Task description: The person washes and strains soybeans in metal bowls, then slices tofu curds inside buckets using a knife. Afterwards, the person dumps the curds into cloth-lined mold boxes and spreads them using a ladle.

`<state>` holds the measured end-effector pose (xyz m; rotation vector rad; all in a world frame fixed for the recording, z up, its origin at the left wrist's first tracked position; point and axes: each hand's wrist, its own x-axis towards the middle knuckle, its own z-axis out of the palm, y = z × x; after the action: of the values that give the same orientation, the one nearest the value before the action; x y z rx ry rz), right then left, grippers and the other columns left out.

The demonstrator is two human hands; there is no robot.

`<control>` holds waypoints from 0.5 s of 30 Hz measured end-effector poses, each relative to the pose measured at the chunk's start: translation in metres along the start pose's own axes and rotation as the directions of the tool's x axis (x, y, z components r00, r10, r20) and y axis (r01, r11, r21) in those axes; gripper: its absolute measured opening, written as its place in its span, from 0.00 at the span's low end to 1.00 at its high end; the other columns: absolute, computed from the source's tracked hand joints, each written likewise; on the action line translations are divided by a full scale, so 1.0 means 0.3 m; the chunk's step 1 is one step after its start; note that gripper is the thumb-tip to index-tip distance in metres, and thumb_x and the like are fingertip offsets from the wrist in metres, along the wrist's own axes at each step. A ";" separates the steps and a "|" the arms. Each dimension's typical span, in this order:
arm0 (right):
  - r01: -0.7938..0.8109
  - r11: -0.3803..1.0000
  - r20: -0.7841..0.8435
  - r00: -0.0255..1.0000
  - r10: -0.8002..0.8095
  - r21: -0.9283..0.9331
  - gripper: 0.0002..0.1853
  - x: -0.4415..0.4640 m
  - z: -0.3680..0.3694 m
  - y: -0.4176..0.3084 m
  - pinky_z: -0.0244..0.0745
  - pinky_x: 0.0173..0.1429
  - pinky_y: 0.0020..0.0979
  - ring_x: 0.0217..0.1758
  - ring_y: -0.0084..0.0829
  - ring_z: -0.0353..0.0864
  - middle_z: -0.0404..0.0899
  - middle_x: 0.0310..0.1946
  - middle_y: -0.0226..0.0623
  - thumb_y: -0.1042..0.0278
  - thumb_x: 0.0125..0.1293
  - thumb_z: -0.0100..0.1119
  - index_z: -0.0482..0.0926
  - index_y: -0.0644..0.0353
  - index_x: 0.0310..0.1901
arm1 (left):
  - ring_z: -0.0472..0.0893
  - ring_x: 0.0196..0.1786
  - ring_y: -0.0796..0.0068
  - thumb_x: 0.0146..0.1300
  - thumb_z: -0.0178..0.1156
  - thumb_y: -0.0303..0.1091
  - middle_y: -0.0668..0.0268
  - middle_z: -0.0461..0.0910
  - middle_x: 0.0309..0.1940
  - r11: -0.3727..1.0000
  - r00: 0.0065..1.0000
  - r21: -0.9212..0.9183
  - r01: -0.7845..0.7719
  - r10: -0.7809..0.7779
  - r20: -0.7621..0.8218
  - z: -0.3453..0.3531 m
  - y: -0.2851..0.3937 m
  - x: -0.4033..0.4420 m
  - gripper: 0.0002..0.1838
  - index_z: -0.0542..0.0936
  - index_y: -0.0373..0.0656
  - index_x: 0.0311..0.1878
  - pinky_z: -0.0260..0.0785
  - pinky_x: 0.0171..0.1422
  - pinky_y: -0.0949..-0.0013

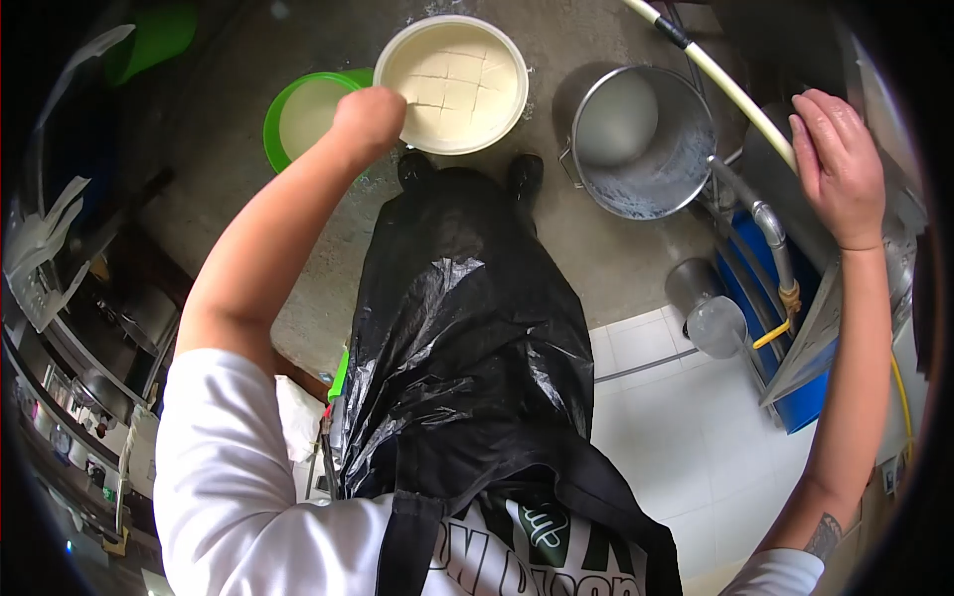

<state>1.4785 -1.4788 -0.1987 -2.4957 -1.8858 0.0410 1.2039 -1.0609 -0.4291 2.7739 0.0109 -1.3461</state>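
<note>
Monitoring remotely: tub [454, 151], 12 o'clock | white slab [455, 81] looks grid-cut, not lifted out | left hand [370, 121] curled at tub's edge, grip I can't tell | right hand [845, 179], 2 o'clock, fingers extended beside pale hose [738, 103]

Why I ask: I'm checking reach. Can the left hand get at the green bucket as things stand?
Probably yes: the left hand is close to the green bucket, with nothing visible blocking the way, though it's at the edge of the white tub and whether it grips anything is hidden.
</note>
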 end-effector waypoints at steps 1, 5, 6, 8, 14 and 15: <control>-0.009 1.000 0.005 1.000 0.009 0.005 0.11 0.001 -0.002 -0.002 0.82 0.56 0.39 0.50 0.45 0.85 0.85 0.48 0.44 0.76 0.66 0.70 0.84 0.64 0.50 | 0.88 0.49 0.48 0.67 0.56 0.26 0.49 0.88 0.43 0.999 1.000 -0.032 0.008 -0.009 -0.021 -0.036 -0.013 -0.057 0.10 0.86 0.40 0.44 0.82 0.53 0.50; -0.008 1.000 -0.001 1.000 0.008 0.002 0.11 0.007 -0.008 -0.017 0.82 0.56 0.40 0.50 0.46 0.85 0.85 0.47 0.44 0.77 0.65 0.70 0.84 0.65 0.49 | 0.87 0.48 0.45 0.69 0.58 0.29 0.48 0.87 0.40 0.954 0.968 -0.232 0.192 -0.224 -0.118 -0.223 -0.059 -0.464 0.10 0.83 0.38 0.49 0.79 0.54 0.47; -0.006 1.000 0.001 1.000 0.006 -0.007 0.11 0.008 -0.009 -0.017 0.82 0.57 0.40 0.50 0.46 0.85 0.85 0.47 0.44 0.77 0.65 0.70 0.84 0.64 0.49 | 0.86 0.49 0.43 0.69 0.58 0.29 0.46 0.86 0.41 0.920 0.948 -0.321 0.226 -0.283 -0.144 -0.241 -0.085 -0.563 0.12 0.83 0.39 0.53 0.78 0.55 0.47; -0.006 1.000 -0.012 1.000 0.006 -0.003 0.12 0.003 -0.007 -0.016 0.81 0.59 0.41 0.51 0.46 0.85 0.85 0.48 0.44 0.76 0.65 0.69 0.83 0.64 0.49 | 0.86 0.52 0.44 0.69 0.63 0.33 0.44 0.87 0.47 0.828 0.907 -0.483 0.284 -0.396 -0.145 -0.235 -0.171 -0.737 0.21 0.81 0.40 0.64 0.78 0.58 0.52; -0.045 0.999 0.084 0.995 0.047 -0.021 0.11 -0.006 0.002 -0.005 0.81 0.60 0.42 0.53 0.47 0.85 0.85 0.50 0.45 0.76 0.67 0.68 0.83 0.64 0.50 | 0.88 0.48 0.51 0.68 0.62 0.40 0.46 0.88 0.45 0.528 0.715 -0.719 0.452 -0.696 -0.062 0.007 -0.502 -0.899 0.23 0.85 0.34 0.59 0.77 0.56 0.59; -0.048 0.998 0.101 0.994 0.051 -0.028 0.11 -0.007 0.004 -0.004 0.81 0.60 0.42 0.53 0.47 0.85 0.85 0.50 0.46 0.76 0.67 0.67 0.83 0.64 0.51 | 0.88 0.48 0.50 0.68 0.62 0.41 0.46 0.88 0.45 0.498 0.693 -0.724 0.477 -0.720 -0.038 0.074 -0.563 -0.849 0.23 0.85 0.33 0.58 0.77 0.55 0.59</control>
<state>1.4767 -1.4805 -0.1998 -2.6053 -1.8714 0.1484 1.0235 -0.8888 -0.2510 2.3206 1.3497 -0.6358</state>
